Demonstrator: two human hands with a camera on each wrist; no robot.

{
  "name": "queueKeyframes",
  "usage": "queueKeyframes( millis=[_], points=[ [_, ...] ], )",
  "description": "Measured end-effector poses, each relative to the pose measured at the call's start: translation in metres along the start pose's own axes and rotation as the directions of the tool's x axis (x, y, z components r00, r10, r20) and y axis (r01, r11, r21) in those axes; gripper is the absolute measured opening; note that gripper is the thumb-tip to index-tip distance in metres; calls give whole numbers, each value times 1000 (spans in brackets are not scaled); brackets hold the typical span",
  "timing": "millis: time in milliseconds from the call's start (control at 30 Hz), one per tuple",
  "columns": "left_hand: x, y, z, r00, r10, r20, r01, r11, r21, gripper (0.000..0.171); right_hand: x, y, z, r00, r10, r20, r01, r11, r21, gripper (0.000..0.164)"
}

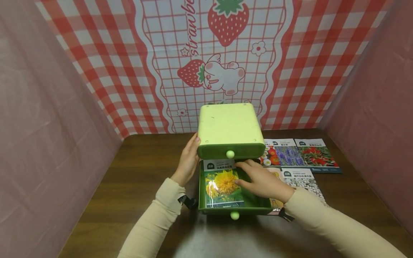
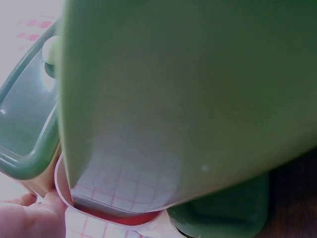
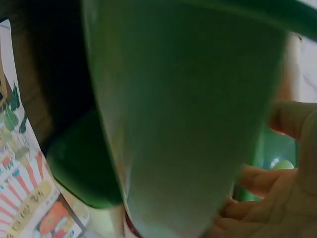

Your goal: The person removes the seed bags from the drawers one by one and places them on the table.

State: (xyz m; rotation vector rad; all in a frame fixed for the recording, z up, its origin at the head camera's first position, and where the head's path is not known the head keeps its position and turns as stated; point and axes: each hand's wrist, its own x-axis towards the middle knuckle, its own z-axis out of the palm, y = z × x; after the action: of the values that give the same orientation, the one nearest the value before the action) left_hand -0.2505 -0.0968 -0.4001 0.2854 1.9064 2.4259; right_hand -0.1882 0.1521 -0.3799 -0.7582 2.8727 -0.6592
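Observation:
A small pale-green cabinet (image 1: 230,123) with dark green drawers stands on the table. Its lower drawer (image 1: 256,203) is pulled out, and the upper drawer (image 1: 211,152) is closed. In the pulled-out drawer lies a seed packet (image 1: 222,195) with yellow flowers, face up toward the left side. My left hand (image 1: 188,159) rests against the cabinet's left side with its fingers extended. My right hand (image 1: 262,179) reaches over the drawer's right wall, fingertips and thumb spread at the packet's right edge. In the right wrist view the drawer wall covers much of the scene beside the fingers (image 3: 257,181).
To the right lie several more seed packets, among them one with red flowers (image 1: 317,156), one with purple flowers (image 1: 288,156) and one with white flowers (image 1: 308,184). A checked strawberry cloth (image 1: 161,71) hangs behind, with pink curtains (image 1: 38,125) at the sides.

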Motion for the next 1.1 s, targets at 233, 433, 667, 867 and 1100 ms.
queueKeyframes(
  millis=[233,433,667,867,1100],
  points=[
    [1,-1,-1,1000,0,7,0,1000,-4,60,9,0,14,998,2,70,4,997,-78,77],
    [1,-2,-1,1000,1,13,-1,1000,-8,60,14,1,21,991,-16,135,39,985,-170,92],
    [1,-1,0,1000,3,7,-3,1000,-1,62,16,2,27,981,-70,181,94,987,-130,97],
    [2,-2,0,1000,7,5,-7,1000,-5,61,16,4,30,982,-98,161,110,992,-67,96],
    [2,-3,-1,1000,7,10,-6,1000,-14,61,16,5,35,987,-115,115,117,993,-14,91]
  ],
)
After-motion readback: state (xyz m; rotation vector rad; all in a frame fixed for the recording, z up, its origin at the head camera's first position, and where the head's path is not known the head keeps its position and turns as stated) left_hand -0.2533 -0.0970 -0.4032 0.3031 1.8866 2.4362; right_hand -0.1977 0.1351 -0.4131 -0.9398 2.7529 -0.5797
